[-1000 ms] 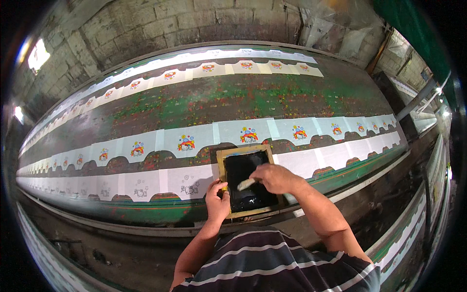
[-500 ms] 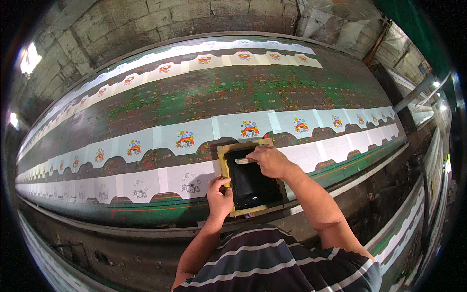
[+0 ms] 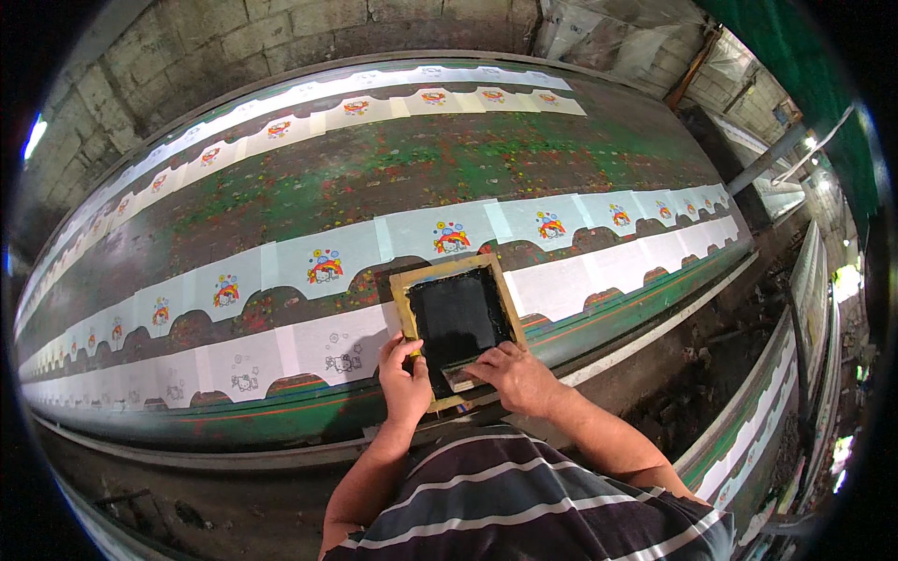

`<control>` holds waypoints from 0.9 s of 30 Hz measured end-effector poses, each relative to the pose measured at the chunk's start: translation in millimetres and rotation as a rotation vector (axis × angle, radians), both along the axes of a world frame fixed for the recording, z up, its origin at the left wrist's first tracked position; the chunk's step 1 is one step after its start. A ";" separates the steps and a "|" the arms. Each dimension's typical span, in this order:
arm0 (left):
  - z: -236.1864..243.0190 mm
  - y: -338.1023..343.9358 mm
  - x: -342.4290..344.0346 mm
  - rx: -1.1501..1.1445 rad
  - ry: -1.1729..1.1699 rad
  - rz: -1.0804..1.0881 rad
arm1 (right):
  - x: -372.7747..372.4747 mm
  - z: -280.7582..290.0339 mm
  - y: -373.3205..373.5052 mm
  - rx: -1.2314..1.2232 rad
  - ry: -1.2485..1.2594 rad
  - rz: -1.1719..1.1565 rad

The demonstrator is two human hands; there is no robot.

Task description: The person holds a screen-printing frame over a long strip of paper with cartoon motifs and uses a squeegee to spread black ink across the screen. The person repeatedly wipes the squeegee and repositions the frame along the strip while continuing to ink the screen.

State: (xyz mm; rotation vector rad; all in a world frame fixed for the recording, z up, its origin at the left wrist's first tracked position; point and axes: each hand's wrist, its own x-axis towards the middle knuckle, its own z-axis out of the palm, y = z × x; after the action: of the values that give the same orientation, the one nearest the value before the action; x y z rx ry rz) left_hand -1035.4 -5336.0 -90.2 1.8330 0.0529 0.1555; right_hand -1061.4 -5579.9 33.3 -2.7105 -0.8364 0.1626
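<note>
A silk-screen frame (image 3: 444, 271) with tan wooden bars and black ink on its mesh lies over the near row of white fabric pieces. My left hand (image 3: 404, 385) grips its left bar near the lower corner, thumb and fingers closed. At the lower end of the mesh, my right hand (image 3: 520, 380) holds a squeegee (image 3: 457, 377), whose ink-side edge is partly hidden. Left of the frame, a white piece (image 3: 342, 358) bears a black outline print of a cartoon cat with flowers. Pieces to the frame's right (image 3: 552, 287) look blank.
The long printing table (image 3: 374, 173) is speckled with red, green and yellow paint. Behind the frame runs a row of pieces with coloured rainbow prints (image 3: 452, 236); further rows (image 3: 355, 109) lie at the far side. A metal rail (image 3: 645, 338) follows the near edge. Another table (image 3: 720, 458) stands at right.
My right hand has drawn the squeegee from the top of the mesh down to its lower end. My left hand still grips the frame. The whole view has shifted slightly.
</note>
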 end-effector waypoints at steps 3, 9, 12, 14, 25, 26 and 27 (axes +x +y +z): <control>0.3 -4.9 -8.0 0.073 -0.063 0.014 | -11.9 3.5 0.4 -0.030 -0.041 -0.005; 4.5 -11.8 -17.3 0.172 -0.081 0.024 | -15.5 -3.8 -7.1 0.124 -0.017 -0.046; 7.2 -18.4 -16.6 0.148 -0.097 0.063 | -20.2 -6.4 -18.7 0.248 0.001 -0.089; 9.7 -23.8 -17.3 0.144 -0.126 0.075 | -22.3 -7.5 -30.2 0.302 -0.025 -0.103; 3.6 -163.8 -13.2 0.063 -0.220 0.063 | -33.7 -13.5 -163.1 0.396 -0.016 -0.208; 2.0 -177.4 -13.4 0.067 -0.218 0.063 | -34.6 -14.6 -176.9 0.399 -0.034 -0.200; 0.4 -190.4 -12.1 0.054 -0.208 0.069 | -35.0 -15.7 -190.1 0.392 -0.037 -0.198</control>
State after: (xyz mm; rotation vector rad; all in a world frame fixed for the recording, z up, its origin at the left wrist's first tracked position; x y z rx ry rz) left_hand -1047.6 -5526.5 -89.8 1.8598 -0.0340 0.3987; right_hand -1096.5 -5770.0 17.7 -2.4088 -0.5371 -0.0875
